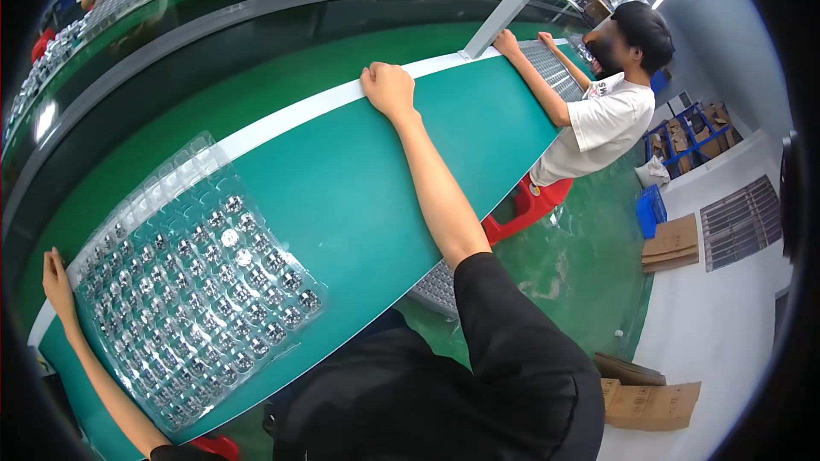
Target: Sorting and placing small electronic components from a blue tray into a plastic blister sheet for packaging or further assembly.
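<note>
My left hand (58,283) rests with its fingers against the far left edge of a clear plastic blister tray (175,196) that lies on the green bench top. The tray's pockets hold several small round metal parts (198,290); its far rows are bare. My right hand (389,90) reaches far forward and lies curled over the white strip at the bench's far edge, holding nothing. My right arm in a black sleeve stretches across the bench.
A green conveyor belt (256,94) runs beyond the white strip (299,109). A seated person in a white shirt (602,124) works at another tray (547,68) to the right. A red stool (525,205), blue crate (651,209) and cardboard boxes (653,405) stand on the floor.
</note>
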The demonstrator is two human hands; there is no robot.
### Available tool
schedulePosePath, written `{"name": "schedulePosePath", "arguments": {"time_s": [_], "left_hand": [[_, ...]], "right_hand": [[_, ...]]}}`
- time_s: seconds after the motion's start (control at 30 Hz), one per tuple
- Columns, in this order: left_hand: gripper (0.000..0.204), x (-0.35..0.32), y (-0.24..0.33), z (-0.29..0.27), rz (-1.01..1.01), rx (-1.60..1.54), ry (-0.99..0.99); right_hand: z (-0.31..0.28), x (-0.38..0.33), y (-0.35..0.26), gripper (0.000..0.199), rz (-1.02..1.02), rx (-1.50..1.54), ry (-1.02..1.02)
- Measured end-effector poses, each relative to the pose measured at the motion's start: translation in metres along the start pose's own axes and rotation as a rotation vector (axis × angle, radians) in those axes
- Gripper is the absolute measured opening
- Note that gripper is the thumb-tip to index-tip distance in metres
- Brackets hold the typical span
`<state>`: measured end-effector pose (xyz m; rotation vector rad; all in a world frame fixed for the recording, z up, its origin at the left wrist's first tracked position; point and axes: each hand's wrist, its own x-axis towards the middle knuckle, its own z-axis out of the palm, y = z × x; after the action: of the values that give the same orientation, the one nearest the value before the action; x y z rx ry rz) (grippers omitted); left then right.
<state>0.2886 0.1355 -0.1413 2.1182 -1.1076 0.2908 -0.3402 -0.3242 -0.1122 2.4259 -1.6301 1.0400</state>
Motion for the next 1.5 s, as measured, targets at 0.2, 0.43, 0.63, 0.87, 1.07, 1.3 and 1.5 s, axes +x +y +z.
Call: {"name": "schedulePosePath", "arguments": {"time_s": [0.2,0.43,0.63,0.87,1.07,1.3,1.5], "left_hand": [[0.038,-0.008,-0.011,-0.001,0.004,0.034,0.007],[0.033,-0.014,0.01,-0.004,-0.008,0.086,-0.02],[0.028,-0.014,0.013,-0.005,-0.009,0.116,-0.044],[0.026,-0.01,-0.005,-0.01,0.003,0.149,-0.023],[0.026,-0.019,0.038,-0.016,0.042,0.174,0.023],[0.026,-0.028,0.067,-0.015,-0.006,0.19,0.042],[0.023,-0.026,0.089,-0.018,-0.029,0.236,0.047]], "right_hand": [[-0.002,-0.01,-0.004,0.021,-0.118,-0.013,0.082],[0.008,-0.011,0.011,0.028,-0.174,-0.023,0.051],[0.001,-0.012,0.008,0.026,-0.202,0.055,0.018],[0.002,-0.011,0.001,0.025,-0.242,0.122,0.0],[0.004,-0.013,0.016,0.024,-0.322,0.149,-0.02],[0.002,-0.011,0.019,0.026,-0.263,0.229,-0.111],[0.008,-0.004,0.025,0.03,-0.211,0.241,-0.203]]}}
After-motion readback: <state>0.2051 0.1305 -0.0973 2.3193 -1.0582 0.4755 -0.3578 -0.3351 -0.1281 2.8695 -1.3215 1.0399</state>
